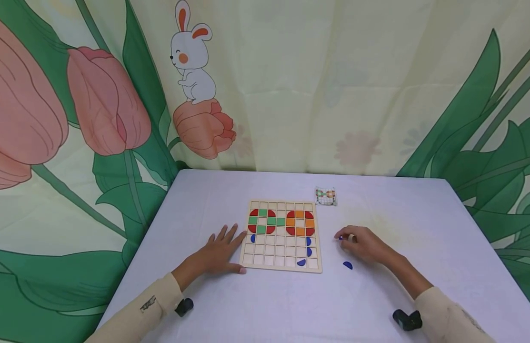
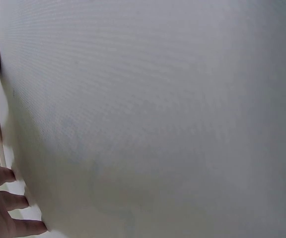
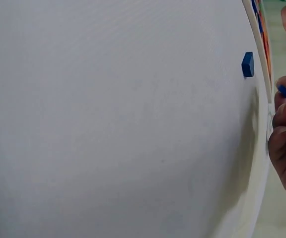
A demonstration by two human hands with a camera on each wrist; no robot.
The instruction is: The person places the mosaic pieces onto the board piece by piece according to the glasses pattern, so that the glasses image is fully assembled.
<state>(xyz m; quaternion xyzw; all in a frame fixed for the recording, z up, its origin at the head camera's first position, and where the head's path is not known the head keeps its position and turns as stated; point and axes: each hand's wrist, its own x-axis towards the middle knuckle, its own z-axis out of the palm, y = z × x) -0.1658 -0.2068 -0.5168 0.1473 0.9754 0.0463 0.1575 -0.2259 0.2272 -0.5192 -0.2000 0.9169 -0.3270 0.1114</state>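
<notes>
A square wooden grid board (image 1: pixel 275 250) lies on the table, with red, green and orange pieces filling two ring shapes in its upper rows. Blue half-round pieces sit in cells below them, one at the left (image 1: pixel 253 238) and several at the right (image 1: pixel 308 251). My left hand (image 1: pixel 219 252) is spread flat, its thumb and index finger at the board's left edge. Right of the board, my right hand (image 1: pixel 361 243) pinches a small blue piece (image 3: pixel 284 92) between thumb and fingertips. Another blue half-round piece (image 1: pixel 348 265) lies on the cloth just below that hand.
A small pattern card (image 1: pixel 325 196) showing a similar coloured design lies by the board's upper right corner. White cloth covers the table (image 1: pixel 265 309). Behind its far edge hangs a curtain (image 1: pixel 290 95) printed with tulips and a rabbit.
</notes>
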